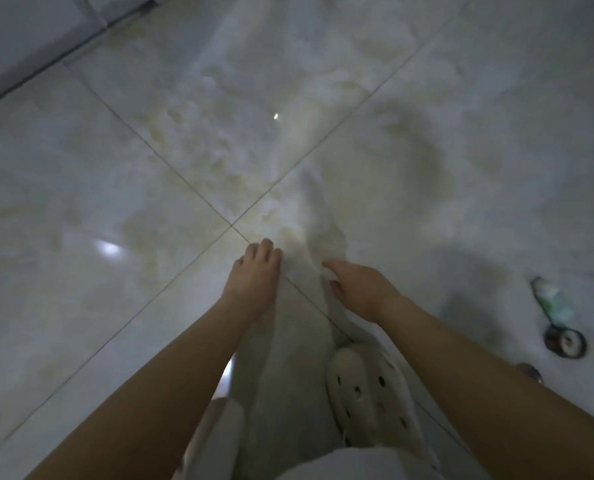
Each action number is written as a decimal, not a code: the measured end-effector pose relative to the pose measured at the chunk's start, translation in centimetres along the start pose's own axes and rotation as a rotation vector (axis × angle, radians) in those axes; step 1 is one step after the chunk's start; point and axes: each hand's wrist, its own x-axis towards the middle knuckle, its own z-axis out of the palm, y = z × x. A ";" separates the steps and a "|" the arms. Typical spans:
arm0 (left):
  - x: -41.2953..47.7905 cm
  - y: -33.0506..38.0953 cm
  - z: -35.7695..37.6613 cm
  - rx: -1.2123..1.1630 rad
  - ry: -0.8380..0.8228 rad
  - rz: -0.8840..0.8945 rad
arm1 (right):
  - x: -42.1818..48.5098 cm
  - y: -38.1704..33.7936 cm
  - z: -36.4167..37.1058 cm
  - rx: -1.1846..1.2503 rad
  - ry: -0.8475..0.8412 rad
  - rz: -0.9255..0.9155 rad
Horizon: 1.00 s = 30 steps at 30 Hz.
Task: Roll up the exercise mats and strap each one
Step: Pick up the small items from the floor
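Log: I see glossy marble-pattern floor tiles (115, 174), grout lines crossing at frame centre. White perforated clog (371, 393), lower centre. Right edge: green-and-white tube (552, 303) lying just beside a dark round roll (565, 341).

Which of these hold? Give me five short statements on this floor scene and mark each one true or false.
1. The left hand and the right hand both reach out over a glossy tiled floor. True.
2. A pale clog with holes shows below the right hand. True.
3. A green-and-white object lies left of the left hand. False: it lies on the floor at the right, beyond the right arm.
4. A rolled, strapped mat lies in the middle of the floor. False: no rolled mat shows.
5. The left hand grips the clog. False: the two are apart.
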 end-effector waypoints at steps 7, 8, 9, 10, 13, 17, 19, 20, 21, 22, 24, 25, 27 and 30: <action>4.0 9.9 0.7 0.065 -0.032 0.137 | -5.1 8.4 1.7 0.023 0.548 0.104; 4.5 11.3 0.9 0.088 -0.061 0.161 | -6.0 10.0 2.1 0.006 0.606 0.177; 5.1 12.8 1.1 0.111 -0.094 0.190 | -7.0 11.6 2.5 -0.004 0.620 0.260; 5.5 14.2 1.2 0.134 -0.114 0.221 | -8.0 13.1 2.9 -0.017 0.618 0.338; 6.9 17.8 2.1 0.178 -0.094 0.313 | -11.1 17.9 4.9 -0.129 0.600 0.516; 8.8 21.6 2.9 0.214 -0.049 0.333 | -13.3 22.8 5.6 -0.143 0.338 0.888; 9.5 23.4 3.3 0.236 -0.053 0.328 | -13.9 24.9 5.7 -0.049 0.242 1.094; 9.6 24.3 3.5 0.244 -0.053 0.330 | -14.2 25.6 6.0 0.072 0.260 1.168; 9.6 25.2 3.7 0.253 -0.047 0.338 | -14.5 26.3 6.3 0.219 0.308 1.217; 9.5 25.9 3.9 0.265 -0.034 0.350 | -14.8 26.7 6.6 0.351 0.359 1.235; 9.3 27.3 4.3 0.282 -0.017 0.388 | -15.4 26.9 7.3 0.436 0.420 1.208; 9.1 27.9 4.5 0.284 -0.022 0.413 | -15.6 26.7 7.6 0.407 0.432 1.177; 9.1 28.9 5.0 0.300 -0.052 0.468 | -15.8 26.0 7.9 0.385 0.473 1.103; 9.1 30.2 5.0 0.237 -0.115 0.507 | -15.5 24.0 7.7 0.482 0.512 0.969</action>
